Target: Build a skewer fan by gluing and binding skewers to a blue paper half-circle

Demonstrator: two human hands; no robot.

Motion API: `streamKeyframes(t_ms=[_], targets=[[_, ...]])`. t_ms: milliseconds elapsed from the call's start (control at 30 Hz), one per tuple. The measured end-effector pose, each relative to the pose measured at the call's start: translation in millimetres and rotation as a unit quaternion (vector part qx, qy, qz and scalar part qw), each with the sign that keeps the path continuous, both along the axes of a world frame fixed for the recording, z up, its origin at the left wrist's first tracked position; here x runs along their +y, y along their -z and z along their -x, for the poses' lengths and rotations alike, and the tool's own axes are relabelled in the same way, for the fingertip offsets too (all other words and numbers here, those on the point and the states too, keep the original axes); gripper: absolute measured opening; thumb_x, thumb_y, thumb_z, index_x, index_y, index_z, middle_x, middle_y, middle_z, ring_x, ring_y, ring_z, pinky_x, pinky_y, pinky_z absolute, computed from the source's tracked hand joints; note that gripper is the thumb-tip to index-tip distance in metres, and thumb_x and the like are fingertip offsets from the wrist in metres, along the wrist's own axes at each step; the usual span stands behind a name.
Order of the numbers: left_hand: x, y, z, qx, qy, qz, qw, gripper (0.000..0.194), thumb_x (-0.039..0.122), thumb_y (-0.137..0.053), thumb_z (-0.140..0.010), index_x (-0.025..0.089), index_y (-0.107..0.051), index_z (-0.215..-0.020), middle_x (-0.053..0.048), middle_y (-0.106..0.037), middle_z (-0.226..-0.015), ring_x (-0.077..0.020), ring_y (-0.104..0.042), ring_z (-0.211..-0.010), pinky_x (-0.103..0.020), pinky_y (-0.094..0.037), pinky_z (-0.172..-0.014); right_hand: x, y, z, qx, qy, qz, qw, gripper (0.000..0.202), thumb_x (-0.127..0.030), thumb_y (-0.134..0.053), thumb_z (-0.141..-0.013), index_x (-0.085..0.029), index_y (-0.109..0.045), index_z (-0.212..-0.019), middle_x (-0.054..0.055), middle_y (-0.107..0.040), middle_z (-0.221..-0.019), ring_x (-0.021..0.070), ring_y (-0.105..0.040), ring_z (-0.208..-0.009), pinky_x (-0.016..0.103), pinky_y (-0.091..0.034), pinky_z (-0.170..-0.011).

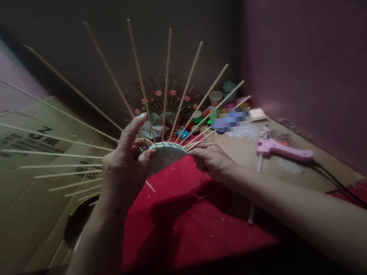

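A pale round disc [167, 158] is held up in front of me, tilted, with several thin wooden sticks [168, 76] fanning out from its edge. My left hand [125, 155] grips the disc's left side, thumb on the near face and index finger raised. At the right edge, my right hand [209, 158] is closed in a pinch by the rim and the lowest sticks. A thin cord [204, 189] hangs in a loop below this hand and seems to run from its fingers. The disc's left part is hidden behind my left hand.
A pink hot glue gun [285, 151] with its cable lies right on a brown board. Red cloth [191, 226] covers the surface below. A cardboard box [23, 177] stands left. Behind are a flower-decorated stick fan [158, 93], a cup [215, 97] and small items near the wall.
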State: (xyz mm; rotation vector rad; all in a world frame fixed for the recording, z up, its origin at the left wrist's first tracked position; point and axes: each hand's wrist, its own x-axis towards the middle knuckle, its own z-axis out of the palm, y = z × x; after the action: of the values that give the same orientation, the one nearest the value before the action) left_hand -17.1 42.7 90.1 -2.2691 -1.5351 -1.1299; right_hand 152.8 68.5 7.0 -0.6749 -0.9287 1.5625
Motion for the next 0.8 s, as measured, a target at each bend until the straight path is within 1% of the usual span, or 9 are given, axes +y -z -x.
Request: streamKeyframes(t_ms=[133, 233, 333, 433, 533, 600, 700, 733, 800], targets=[[7.4, 0.6, 0.0, 0.003, 0.018, 0.012, 1.000, 0.066, 0.018, -0.061, -0.077, 0.034, -0.039, -0.137, 0.002, -0.069, -0.088, -0.0129, -0.065, -0.070, -0.025, -0.053, -0.070, 2.1, 2.7, -0.2, 0.029, 0.014, 0.024, 0.999, 0.010, -0.017, -0.062, -0.059, -0.016, -0.061, -0.069, -0.013, -0.030, -0.036, 0.0029, -0.017, -0.032, 0.020, -0.009, -0.035], [11.5, 0.9, 2.6, -0.029, 0.053, 0.039, 0.997, 0.067, 0.020, -0.060, -0.078, 0.031, -0.036, -0.139, 0.001, -0.068, -0.084, -0.0110, -0.063, -0.066, -0.020, -0.051, -0.061, 2.0, 2.4, -0.2, 0.030, -0.003, 0.043, 0.999, 0.016, -0.019, -0.061, -0.059, -0.016, -0.062, -0.075, -0.014, -0.028, -0.035, 0.0030, -0.014, -0.032, 0.020, -0.007, -0.035], [15.5, 1.2, 4.7, -0.060, 0.082, 0.074, 0.992, 0.067, 0.021, -0.060, -0.078, 0.030, -0.037, -0.139, 0.001, -0.067, -0.080, -0.0096, -0.060, -0.063, -0.017, -0.048, -0.055, 0.7, 2.5, 0.4, 0.029, -0.024, 0.065, 0.997, 0.021, -0.018, -0.061, -0.057, -0.016, -0.061, -0.078, -0.014, -0.027, -0.036, 0.0030, -0.012, -0.034, 0.020, -0.006, -0.036], [19.3, 0.4, 4.5, -0.081, 0.105, 0.097, 0.987, 0.067, 0.019, -0.060, -0.076, 0.028, -0.038, -0.139, 0.002, -0.065, -0.074, -0.0085, -0.056, -0.058, -0.017, -0.046, -0.052, -0.9, 2.5, 0.7, 0.042, -0.049, 0.068, 0.996, 0.015, -0.015, -0.057, -0.055, -0.019, -0.053, -0.070, -0.014, -0.025, -0.038, 0.0032, -0.010, -0.035, 0.019, -0.005, -0.036], [22.4, -1.8, 2.5, -0.101, 0.122, 0.103, 0.982, 0.069, 0.019, -0.060, -0.075, 0.025, -0.036, -0.140, 0.001, -0.064, -0.073, -0.0082, -0.052, -0.053, -0.017, -0.043, -0.047, -3.2, 0.8, 0.6, 0.028, -0.054, 0.030, 0.998, 0.013, -0.016, -0.053, -0.056, -0.021, -0.042, -0.060, -0.012, -0.025, -0.040, 0.0037, -0.012, -0.036, 0.020, -0.006, -0.036], [23.9, -3.3, 0.9, -0.112, 0.132, 0.108, 0.979, 0.069, 0.019, -0.059, -0.076, 0.024, -0.034, -0.141, 0.001, -0.064, -0.073, -0.0083, -0.052, -0.051, -0.017, -0.043, -0.045, -4.9, -0.5, 0.6, -0.007, -0.032, -0.022, 0.999, 0.018, -0.023, -0.057, -0.064, -0.021, -0.040, -0.058, -0.011, -0.025, -0.042, 0.0045, -0.016, -0.037, 0.021, -0.010, -0.037], [25.4, -4.5, -1.5, -0.115, 0.136, 0.110, 0.978, 0.069, 0.021, -0.058, -0.076, 0.025, -0.034, -0.141, 0.000, -0.064, -0.073, -0.0091, -0.054, -0.052, -0.018, -0.043, -0.045, -5.7, 0.3, 1.1, -0.081, 0.016, -0.089, 0.993, 0.038, -0.045, -0.055, -0.080, -0.021, -0.038, -0.056, -0.009, -0.027, -0.042, 0.0054, -0.022, -0.039, 0.022, -0.019, -0.039], [25.9, -4.7, -2.2, -0.114, 0.134, 0.109, 0.978, 0.069, 0.021, -0.059, -0.076, 0.025, -0.034, -0.140, 0.000, -0.065, -0.074, -0.0095, -0.055, -0.053, -0.018, -0.044, -0.046, -5.5, 1.6, 1.6, -0.099, 0.024, -0.101, 0.990, 0.041, -0.050, -0.053, -0.081, -0.021, -0.038, -0.057, -0.009, -0.028, -0.043, 0.0056, -0.024, -0.039, 0.022, -0.022, -0.040], [27.0, -5.6, -3.7, -0.113, 0.134, 0.110, 0.978, 0.068, 0.021, -0.059, -0.076, 0.025, -0.034, -0.140, 0.000, -0.064, -0.072, -0.0104, -0.056, -0.054, -0.019, -0.046, -0.047, -4.7, 5.3, 2.8, -0.120, 0.031, -0.112, 0.986, 0.043, -0.057, -0.052, -0.081, -0.021, -0.040, -0.060, -0.009, -0.030, -0.045, 0.0059, -0.025, -0.040, 0.022, -0.023, -0.042]])
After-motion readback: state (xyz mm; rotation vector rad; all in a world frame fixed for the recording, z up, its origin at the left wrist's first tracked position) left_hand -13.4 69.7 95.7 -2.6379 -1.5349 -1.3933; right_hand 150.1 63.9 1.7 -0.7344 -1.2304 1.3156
